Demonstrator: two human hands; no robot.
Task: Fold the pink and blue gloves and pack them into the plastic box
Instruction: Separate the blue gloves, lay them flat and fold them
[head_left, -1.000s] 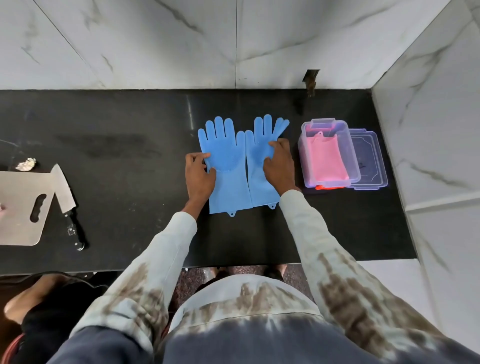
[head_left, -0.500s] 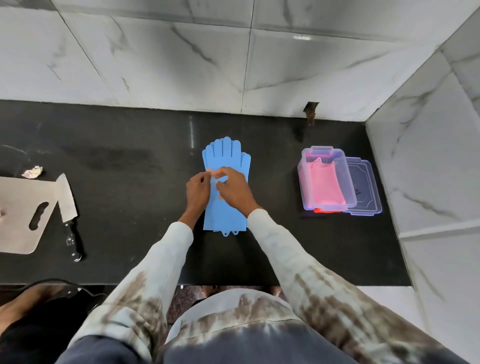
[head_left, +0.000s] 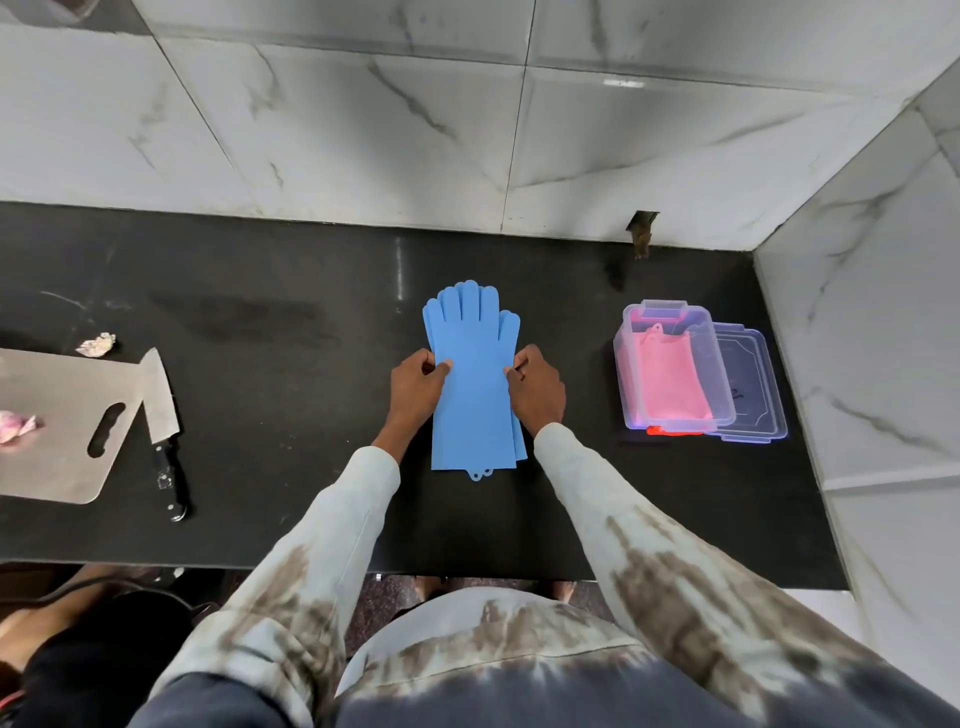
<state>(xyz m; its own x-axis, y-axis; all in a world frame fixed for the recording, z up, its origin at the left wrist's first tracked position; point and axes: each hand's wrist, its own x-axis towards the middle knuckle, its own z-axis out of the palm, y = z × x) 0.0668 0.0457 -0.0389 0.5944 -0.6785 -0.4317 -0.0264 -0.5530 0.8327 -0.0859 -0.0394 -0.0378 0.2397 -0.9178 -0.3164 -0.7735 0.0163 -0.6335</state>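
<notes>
Head cam, looking down: you've got the two blue silicone gloves (head_left: 474, 384) stacked one on top of the other, flat on the black stone counter (head_left: 260, 415) about midway along it, fingers pointing at the back edge and cuffs toward the front edge. The lower glove peeks out along the right side. Your left hand (head_left: 415, 389) pinches the left edge of the stack with thumb and curled fingers, and your right hand (head_left: 537, 389) pinches the right edge straight across from it, so the gloves run between your two grips, with fingertips sticking out past them and cuffs trailing back toward you.

Toward the counter's right end sits the clear plastic box (head_left: 672, 364), with the folded pink glove (head_left: 670, 379) already lying inside it. Its clear lid (head_left: 750, 384) lies flat just to the right, touching the box.

Near the left end there's a grey cutting board (head_left: 57, 426) and a black-handled cleaver (head_left: 162, 415) beside it.
</notes>
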